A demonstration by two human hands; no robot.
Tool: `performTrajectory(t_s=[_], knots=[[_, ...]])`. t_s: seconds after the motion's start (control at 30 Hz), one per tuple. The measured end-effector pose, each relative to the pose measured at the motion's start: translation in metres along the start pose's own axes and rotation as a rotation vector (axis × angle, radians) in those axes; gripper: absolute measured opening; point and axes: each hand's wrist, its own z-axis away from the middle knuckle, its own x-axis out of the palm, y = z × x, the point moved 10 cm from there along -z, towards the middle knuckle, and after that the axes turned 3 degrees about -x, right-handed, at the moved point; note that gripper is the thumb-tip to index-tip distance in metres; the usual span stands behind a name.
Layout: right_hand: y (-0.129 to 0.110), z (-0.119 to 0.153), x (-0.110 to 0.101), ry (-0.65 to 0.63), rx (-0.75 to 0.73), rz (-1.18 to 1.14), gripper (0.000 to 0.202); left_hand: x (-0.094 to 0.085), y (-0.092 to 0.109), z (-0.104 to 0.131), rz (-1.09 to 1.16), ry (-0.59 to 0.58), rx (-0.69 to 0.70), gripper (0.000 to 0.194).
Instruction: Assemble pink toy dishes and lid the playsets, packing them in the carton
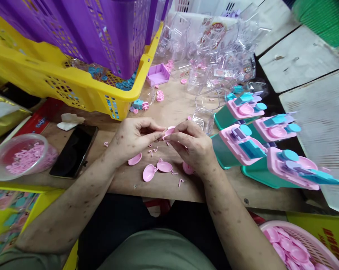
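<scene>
Above the wooden table (158,189), my left hand (134,137) and my right hand (193,146) meet, fingertips pinched on one small pink oval toy basin (169,131). My fingers cover part of it, so I cannot see whether a small piece is fitted to it. Below my hands lie more pink toy basins: one (135,159) by my left wrist, one (149,173) and another (164,166) side by side, and one (187,168) partly under my right hand. Small hooked pink pieces, like toy taps (181,182), are scattered around them.
Left: a tub of pink hooked pieces (47,150), a phone (75,150), and a yellow crate (101,93) under a purple one (115,33). Right: several green-and-pink toy units (234,146). Clear plastic parts (203,56) pile up behind. A pink basket (270,224) stands lower right.
</scene>
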Motion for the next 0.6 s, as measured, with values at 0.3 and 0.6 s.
performTrajectory(t_s=[0.3, 0.6], knots=[[0.014, -0.007, -0.029, 0.073, 0.290, -0.038, 0.024, -0.047, 0.033, 0.011, -0.270, 0.025, 0.136, 0.018], [-0.026, 0.059, -0.051, -0.200, 0.385, 0.032, 0.029, -0.057, 0.007, 0.023, -0.752, -0.367, 0.138, 0.022]])
